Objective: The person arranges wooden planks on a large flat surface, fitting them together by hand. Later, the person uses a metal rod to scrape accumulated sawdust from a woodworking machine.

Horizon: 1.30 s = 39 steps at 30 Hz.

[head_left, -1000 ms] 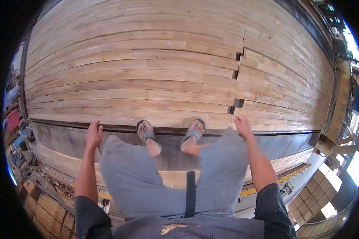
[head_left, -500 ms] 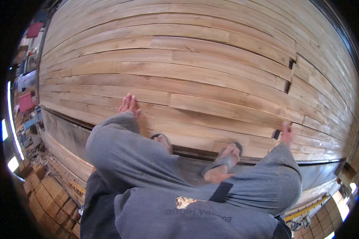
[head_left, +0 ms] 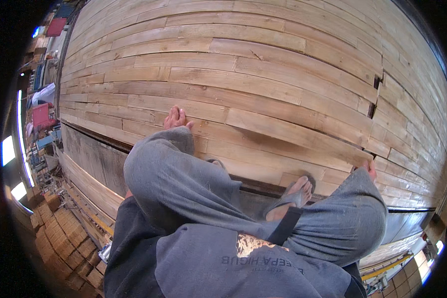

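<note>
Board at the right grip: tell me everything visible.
The board is long, narrow and flat, pale tan, apparently bare wood with a squared left end. It runs left to right, its right end nearer the wearer. It looks partly raised over the planks, with a dark shadow along its near edge. The right grip holds its right end; whether its left end touches the planks is unclear.

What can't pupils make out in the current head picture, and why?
In the head view:
- Left foot: mostly hidden behind the left trouser leg.
- Right hand: partly covered by the right trouser leg; whether it grips the wooden strip is unclear.
- Wooden boards: far side cut off by the top edge.
</note>
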Tool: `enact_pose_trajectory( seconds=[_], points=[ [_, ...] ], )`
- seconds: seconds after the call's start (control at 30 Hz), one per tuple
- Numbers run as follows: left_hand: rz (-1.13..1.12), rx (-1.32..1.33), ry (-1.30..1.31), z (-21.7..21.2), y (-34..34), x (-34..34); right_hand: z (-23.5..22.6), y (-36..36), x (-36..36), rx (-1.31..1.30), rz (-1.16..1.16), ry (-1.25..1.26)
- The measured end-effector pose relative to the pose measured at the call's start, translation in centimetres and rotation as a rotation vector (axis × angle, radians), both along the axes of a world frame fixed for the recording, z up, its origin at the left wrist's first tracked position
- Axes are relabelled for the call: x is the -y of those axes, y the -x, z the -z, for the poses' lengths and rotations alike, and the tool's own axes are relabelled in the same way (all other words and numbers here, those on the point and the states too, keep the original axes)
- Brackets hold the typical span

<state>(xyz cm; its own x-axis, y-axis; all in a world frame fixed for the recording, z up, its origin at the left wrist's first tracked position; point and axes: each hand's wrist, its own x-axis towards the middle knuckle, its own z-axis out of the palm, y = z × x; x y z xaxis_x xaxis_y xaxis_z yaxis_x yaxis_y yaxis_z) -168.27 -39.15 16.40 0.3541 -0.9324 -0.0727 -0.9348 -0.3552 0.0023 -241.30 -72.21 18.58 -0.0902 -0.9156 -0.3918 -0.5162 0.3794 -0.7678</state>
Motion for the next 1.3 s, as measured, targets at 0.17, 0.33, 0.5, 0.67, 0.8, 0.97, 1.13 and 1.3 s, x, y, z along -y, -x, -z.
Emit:
enact_pose_trajectory(
  seconds=[0.17,0.33,0.5,0.67,0.8,0.97,1.13,1.3],
  points=[
    [-0.221,-0.141,-0.137,-1.1,0.0,-1.9,-2.7,-6.9,1.5,-0.184,-0.236,-0.032],
    [-0.16,0.127,0.274,-0.5,3.0,0.5,-0.3,-5.9,2.3,-0.491,-0.476,-0.041],
    [-0.194,0.2,0.156,3.3,2.7,1.5,-0.4,-3.9,2.8,-0.54,-0.425,-0.118],
    [-0.201,0.084,0.046,2.1,1.5,-1.2,-3.9,-6.5,0.2,-0.674,-0.336,0.258],
    [-0.34,-0.016,-0.47,-5.6,3.4,4.2,-3.5,-11.2,-1.8,-0.673,-0.318,0.464],
    [-0.306,-0.068,-0.618,-7.3,4.1,6.6,-2.3,-8.7,-1.6,-0.239,0.007,-0.011],
    [-0.343,-0.106,-0.452,-9.1,5.7,7.4,-1.2,-8.2,-0.6,-0.346,-0.131,0.157],
    [-0.322,-0.01,-0.569,-5.7,4.3,6.7,1.1,-4.6,-0.2,-0.379,-0.231,0.213]
  ],
)
